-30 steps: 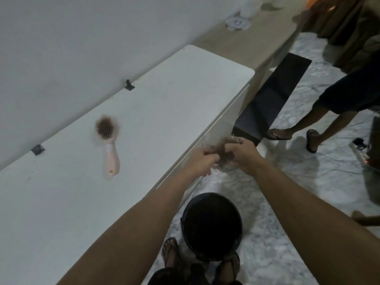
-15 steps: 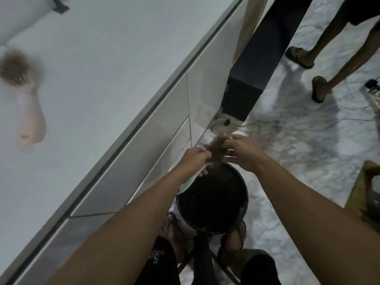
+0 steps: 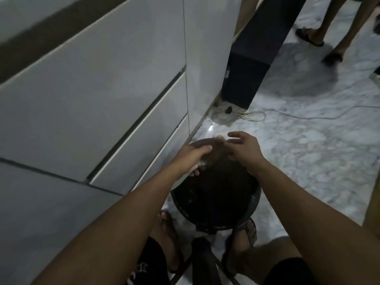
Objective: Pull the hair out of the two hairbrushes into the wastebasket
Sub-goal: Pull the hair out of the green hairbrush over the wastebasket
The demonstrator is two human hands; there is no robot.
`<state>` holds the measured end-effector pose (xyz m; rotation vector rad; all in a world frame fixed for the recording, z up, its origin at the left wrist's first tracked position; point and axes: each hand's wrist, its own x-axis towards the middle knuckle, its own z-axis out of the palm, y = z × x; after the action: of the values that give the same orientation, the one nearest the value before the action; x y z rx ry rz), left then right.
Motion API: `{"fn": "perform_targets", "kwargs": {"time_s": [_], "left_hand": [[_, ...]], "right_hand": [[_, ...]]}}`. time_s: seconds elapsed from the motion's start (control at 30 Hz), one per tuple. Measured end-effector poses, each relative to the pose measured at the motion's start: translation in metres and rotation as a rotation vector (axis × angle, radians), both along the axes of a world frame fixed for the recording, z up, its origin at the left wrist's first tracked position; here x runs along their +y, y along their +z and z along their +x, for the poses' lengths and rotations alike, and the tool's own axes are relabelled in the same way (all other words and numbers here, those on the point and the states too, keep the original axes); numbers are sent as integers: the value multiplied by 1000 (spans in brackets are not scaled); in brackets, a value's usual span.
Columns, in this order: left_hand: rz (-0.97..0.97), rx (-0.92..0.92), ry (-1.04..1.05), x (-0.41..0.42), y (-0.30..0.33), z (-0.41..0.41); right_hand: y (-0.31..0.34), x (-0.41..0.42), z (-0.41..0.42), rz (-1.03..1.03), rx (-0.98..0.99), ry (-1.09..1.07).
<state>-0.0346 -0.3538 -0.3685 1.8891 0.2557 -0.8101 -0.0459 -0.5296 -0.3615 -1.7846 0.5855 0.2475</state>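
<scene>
A black round wastebasket [image 3: 255, 202] stands on the floor between my feet. Both my hands are over its far rim. My left hand [image 3: 193, 156] is shut on a hairbrush whose pale edge [image 3: 203, 162] peeks out under the fingers. A clump of brown hair [image 3: 217, 150] sits on the brush between the two hands. My right hand [image 3: 244, 150] is just right of the clump with fingers spread, the fingertips at the hair. The second hairbrush is out of view.
White cabinet drawers [image 3: 107, 103] fill the left. A black panel [image 3: 246, 79] leans at the cabinet's end, with cables [image 3: 253, 117] on the marble floor. Another person's sandalled feet [image 3: 312, 40] stand at top right. My own feet [image 3: 244, 233] flank the basket.
The view has tilted down from the tabletop to the floor. Both hands dropped with the brush to the wastebasket. My right hand's fingers, closed on the hair before, have spread.
</scene>
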Motion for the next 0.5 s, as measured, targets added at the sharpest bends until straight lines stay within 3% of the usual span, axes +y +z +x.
{"fn": "perform_targets", "kwargs": {"time_s": [0.33, 0.5], "left_hand": [[179, 17, -48, 2, -72, 2], [264, -5, -140, 2, -76, 28]], "right_hand": [[-70, 2, -15, -261, -77, 184], [-74, -3, 1, -402, -30, 391]]}}
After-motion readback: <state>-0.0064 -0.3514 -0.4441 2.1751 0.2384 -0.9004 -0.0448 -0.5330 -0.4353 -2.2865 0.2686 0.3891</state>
